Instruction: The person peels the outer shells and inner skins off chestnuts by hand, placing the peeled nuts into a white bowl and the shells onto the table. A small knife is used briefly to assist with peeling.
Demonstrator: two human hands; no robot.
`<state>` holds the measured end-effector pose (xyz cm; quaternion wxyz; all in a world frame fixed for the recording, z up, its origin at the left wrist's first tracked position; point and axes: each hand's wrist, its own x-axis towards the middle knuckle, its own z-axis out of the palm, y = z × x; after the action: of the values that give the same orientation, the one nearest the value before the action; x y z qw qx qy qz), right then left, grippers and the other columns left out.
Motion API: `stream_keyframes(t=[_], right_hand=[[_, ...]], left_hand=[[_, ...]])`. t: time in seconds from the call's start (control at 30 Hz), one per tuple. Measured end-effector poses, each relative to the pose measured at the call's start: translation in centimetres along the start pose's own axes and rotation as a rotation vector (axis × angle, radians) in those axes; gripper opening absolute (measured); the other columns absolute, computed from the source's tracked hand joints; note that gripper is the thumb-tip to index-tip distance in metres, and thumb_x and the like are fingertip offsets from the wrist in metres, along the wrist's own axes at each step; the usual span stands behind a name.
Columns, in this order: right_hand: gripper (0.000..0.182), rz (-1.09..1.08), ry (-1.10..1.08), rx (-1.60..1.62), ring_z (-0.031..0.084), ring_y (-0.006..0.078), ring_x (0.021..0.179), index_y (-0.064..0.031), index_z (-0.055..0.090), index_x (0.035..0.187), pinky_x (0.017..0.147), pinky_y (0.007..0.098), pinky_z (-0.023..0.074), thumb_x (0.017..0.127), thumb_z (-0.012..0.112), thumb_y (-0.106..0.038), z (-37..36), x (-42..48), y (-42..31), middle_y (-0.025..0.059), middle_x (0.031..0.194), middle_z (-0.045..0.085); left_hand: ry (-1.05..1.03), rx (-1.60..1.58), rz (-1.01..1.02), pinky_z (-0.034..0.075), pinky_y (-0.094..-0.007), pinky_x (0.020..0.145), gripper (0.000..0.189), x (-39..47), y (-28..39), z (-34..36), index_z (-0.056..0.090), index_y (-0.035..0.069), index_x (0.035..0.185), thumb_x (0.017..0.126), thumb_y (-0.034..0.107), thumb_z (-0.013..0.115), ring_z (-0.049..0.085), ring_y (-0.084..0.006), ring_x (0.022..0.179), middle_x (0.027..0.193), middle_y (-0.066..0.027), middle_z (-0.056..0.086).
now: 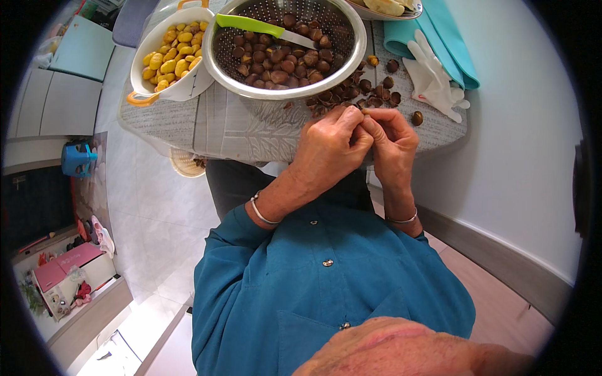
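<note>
My left hand (pixel 334 141) and my right hand (pixel 392 141) meet at the fingertips over the table's near edge. Between them they pinch a small yellowish-brown piece, most likely a chestnut (pixel 366 112), mostly hidden by the fingers. Just beyond lies a heap of broken chestnut shells (pixel 348 91). A steel colander (pixel 285 94) holds many brown chestnuts (pixel 280 76); a knife with a green handle (pixel 249 24) lies across them, its blade pointing right. At the left, a white oval bowl with orange handles (pixel 188 91) contains peeled yellow chestnuts (pixel 168 66).
White gloves (pixel 430 75) and a folded turquoise cloth or sheet (pixel 439 40) lie at the table's right. A plate of food (pixel 367 13) stands behind the colander. Single chestnuts (pixel 416 118) lie near my right hand. Below the table's left edge is a woven basket (pixel 181 164); a wall rises at right.
</note>
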<state>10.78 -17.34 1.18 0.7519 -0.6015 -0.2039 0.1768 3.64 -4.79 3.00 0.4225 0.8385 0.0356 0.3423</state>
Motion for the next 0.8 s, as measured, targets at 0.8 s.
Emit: stream_keyframes(t=[0.8], right_hand=[[0.023,-0.072,-0.068,-0.022,0.066,0.0126,0.096,-0.0004,0.065,0.114,0.084,0.0248,0.0555,0.092,0.068,-0.008,-0.20,-0.14,-0.12,0.0080,0.104,0.069]], left_hand=[[-0.020,-0.035,-0.046,0.053,-0.0281,0.054,0.015,0.87,-0.24,-0.55,0.059,0.003,0.082,0.077,0.004,0.073,0.066,-0.0163,0.058,0.066,-0.0069,0.063]])
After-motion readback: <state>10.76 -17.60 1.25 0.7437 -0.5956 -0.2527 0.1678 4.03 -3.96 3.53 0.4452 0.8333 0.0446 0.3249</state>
